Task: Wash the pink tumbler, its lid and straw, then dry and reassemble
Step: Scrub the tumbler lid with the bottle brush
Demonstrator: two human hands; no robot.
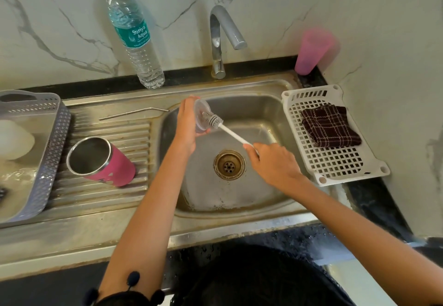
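My left hand [186, 126] grips the clear round lid [201, 116] on edge over the steel sink [263, 104]. My right hand [271, 162] holds the white handle of a bottle brush [215, 121], and its grey bristle head touches the lid's inner face. The pink tumbler [105, 162] stands open-mouthed on the ribbed drainboard to the left, with no lid on it. A metal straw [134, 113] lies flat on the drainboard behind the tumbler, near the sink's left rim.
A faucet [220, 42] arches over the sink's back, with no water running. A water bottle [134, 35] stands behind the drainboard. A grey basket [48, 138] sits far left. At right, a white rack [335, 162] holds a checked cloth [332, 126]; a pink cup [311, 51] stands behind it.
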